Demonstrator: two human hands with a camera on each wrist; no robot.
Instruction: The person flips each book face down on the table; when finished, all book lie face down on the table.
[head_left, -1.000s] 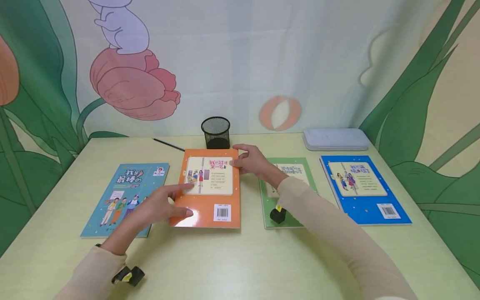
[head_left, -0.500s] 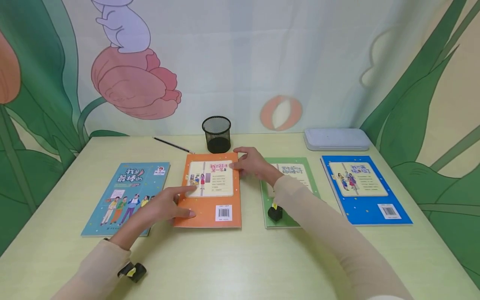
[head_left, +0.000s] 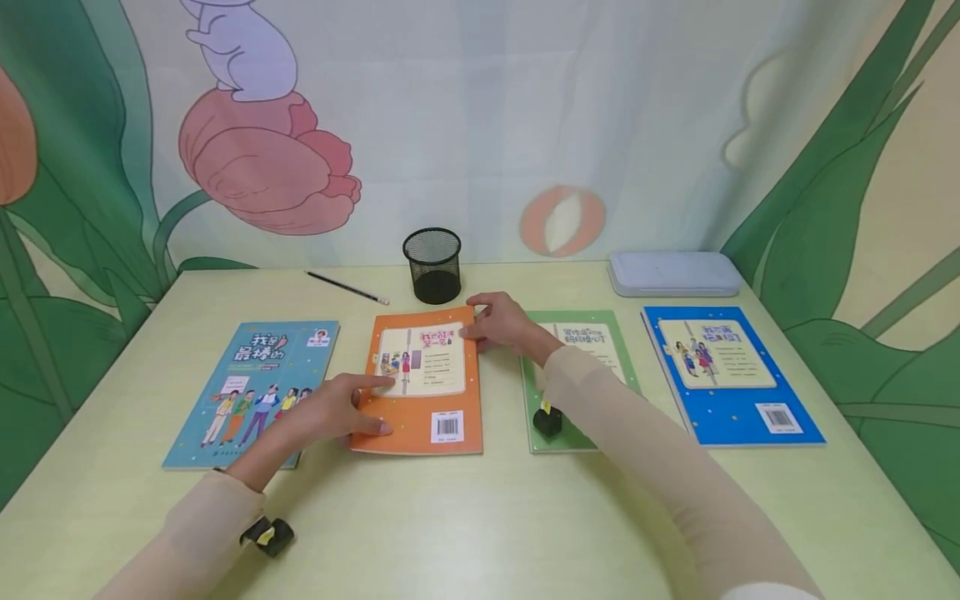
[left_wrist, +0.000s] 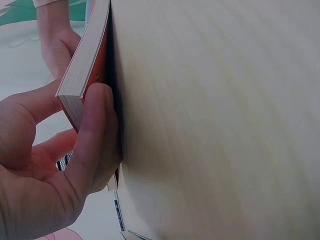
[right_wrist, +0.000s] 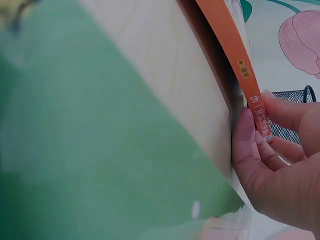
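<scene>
An orange book (head_left: 416, 425), its barcode side up, is held between both hands at the middle of the table. My left hand (head_left: 333, 408) grips its left edge, thumb and index finger on the cover; in the left wrist view other fingers (left_wrist: 95, 125) curl beneath the book. At the top right corner my right hand (head_left: 506, 323) pinches the spine side, as the right wrist view also shows, with the spine (right_wrist: 242, 70) tilted above the table. A green book (head_left: 577, 433) lies just right of it, partly hidden by the right arm.
A teal book (head_left: 247, 358) lies at the left and a blue book (head_left: 727, 417) at the right. Behind the orange book stand a black mesh pen holder (head_left: 432, 267) and a pencil (head_left: 345, 287). A pale pencil case (head_left: 673, 275) sits at the back right.
The orange book's far edge has come down and nearer to me, uncovering the pencil's end and the pen holder's base. Both hands keep their hold and have shifted only slightly.
</scene>
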